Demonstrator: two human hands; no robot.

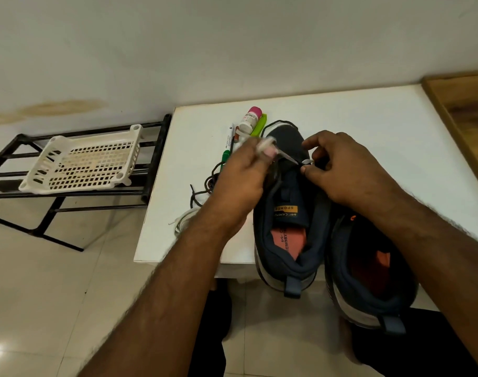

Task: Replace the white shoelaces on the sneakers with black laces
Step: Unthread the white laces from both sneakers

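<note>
White lace [288, 156] was nearly out of the left sneaker [289, 213]: your left hand [240, 175] gripped the pulled length, your right hand [338, 170] pinched it at the last eyelets. Black lace [205, 183] lay unthreaded on the table [368, 126], and the right sneaker [368, 262] looked unlaced. Both heels overhung the near edge; clutter crowded the left, open room lay right.

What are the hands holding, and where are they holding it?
Both hands hold the white shoelace on the left sneaker. The left hand pinches its free end; the right hand has its grip where the lace meets the eyelets.
</note>
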